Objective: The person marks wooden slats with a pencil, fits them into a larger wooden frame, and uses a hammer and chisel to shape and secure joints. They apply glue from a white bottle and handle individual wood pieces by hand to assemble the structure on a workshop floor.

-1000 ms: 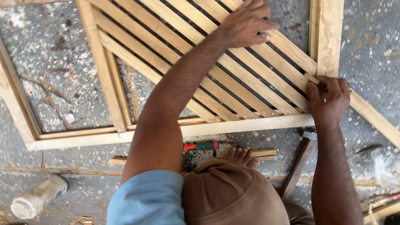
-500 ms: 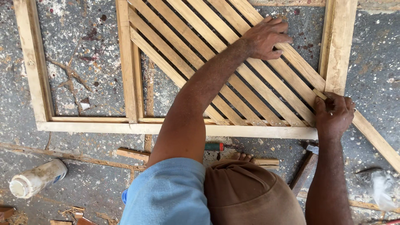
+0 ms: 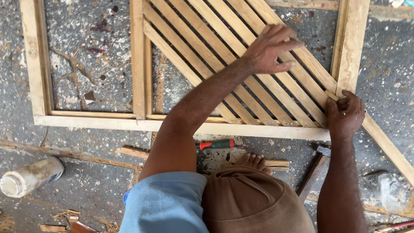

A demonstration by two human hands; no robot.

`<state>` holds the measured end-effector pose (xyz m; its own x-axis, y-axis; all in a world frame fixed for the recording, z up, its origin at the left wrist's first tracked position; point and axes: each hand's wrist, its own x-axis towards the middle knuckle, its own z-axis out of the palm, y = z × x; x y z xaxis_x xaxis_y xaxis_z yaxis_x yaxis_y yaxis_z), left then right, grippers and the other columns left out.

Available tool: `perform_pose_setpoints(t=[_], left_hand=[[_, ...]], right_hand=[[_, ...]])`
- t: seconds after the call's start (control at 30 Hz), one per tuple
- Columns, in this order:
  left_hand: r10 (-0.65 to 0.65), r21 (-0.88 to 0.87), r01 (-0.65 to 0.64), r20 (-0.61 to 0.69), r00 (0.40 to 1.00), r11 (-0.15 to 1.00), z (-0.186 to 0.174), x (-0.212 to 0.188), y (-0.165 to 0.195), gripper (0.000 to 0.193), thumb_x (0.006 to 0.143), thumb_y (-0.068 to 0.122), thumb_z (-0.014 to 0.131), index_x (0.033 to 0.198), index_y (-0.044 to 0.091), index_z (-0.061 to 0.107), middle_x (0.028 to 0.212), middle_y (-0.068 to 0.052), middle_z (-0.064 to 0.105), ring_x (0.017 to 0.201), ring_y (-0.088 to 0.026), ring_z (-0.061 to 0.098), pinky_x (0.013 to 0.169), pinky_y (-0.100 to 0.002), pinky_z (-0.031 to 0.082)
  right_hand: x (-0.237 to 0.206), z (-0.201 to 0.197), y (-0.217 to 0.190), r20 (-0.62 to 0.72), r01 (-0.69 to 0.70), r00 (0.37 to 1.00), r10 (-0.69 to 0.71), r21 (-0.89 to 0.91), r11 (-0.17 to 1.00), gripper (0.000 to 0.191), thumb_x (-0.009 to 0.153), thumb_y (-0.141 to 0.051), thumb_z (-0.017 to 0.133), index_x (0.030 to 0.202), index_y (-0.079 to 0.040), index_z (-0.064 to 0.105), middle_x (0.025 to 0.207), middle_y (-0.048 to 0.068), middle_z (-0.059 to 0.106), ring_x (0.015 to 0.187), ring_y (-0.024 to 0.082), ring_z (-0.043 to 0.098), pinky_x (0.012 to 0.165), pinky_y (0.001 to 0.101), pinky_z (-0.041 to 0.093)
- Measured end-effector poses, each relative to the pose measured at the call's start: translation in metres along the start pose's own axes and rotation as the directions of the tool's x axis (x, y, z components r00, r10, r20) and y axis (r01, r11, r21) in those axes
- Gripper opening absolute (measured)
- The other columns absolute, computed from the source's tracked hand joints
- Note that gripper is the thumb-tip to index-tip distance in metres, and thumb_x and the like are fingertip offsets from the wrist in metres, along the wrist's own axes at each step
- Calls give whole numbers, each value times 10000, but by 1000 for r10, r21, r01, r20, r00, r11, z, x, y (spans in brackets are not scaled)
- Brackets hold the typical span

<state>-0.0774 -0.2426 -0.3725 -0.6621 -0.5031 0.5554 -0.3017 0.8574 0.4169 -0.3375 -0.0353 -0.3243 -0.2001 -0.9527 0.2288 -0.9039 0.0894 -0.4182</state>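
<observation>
Speckled concrete floor, left hand spread flat on diagonal slats, right hand pinching slat end

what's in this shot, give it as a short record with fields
setting: speckled concrete floor
work: wooden frame filled with diagonal slats
left hand: spread flat on the slats
right hand: gripping the end of a long slat at the frame's corner
nearby: hammer, screwdriver, white bottle, bare foot
</observation>
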Motion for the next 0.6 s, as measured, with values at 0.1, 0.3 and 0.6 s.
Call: perform_pose_setpoints(t=[0.1,0.3,0.6], left_hand=[[7,6,-6,-38,999,1000,-11,-12,10,561,938,487,804,1367,159,651,1281,-87,560,1236,-253,494,1099,-513,401],[-56,-15,54,-225,973,998,-37,-67,34,530,919,435,812,1347,163,657,1266,-77,587,1222,-253,514,1078,-498,425],[-166,19,176,-247,955,984,-138,-185,76,432,895,344,821,1252,123,721,1210,-84,632,1126,-248,561,1023,-481,439]], right_hand=[[-11,-9,-17,-58,24,998,-22,26,999,508,983,-45,868,1398,24,583,1094,144,688,953,252,657,839,382,568],[-91,-24,-86,-266,94,961,-75,57,994,427,1022,9,808,1400,1,610,1191,180,688,1023,287,667,879,391,574],[-240,-39,-184,-103,-322,857,506,660,679,324,991,-22,656,1313,-49,631,1131,29,637,977,131,582,871,278,514]])
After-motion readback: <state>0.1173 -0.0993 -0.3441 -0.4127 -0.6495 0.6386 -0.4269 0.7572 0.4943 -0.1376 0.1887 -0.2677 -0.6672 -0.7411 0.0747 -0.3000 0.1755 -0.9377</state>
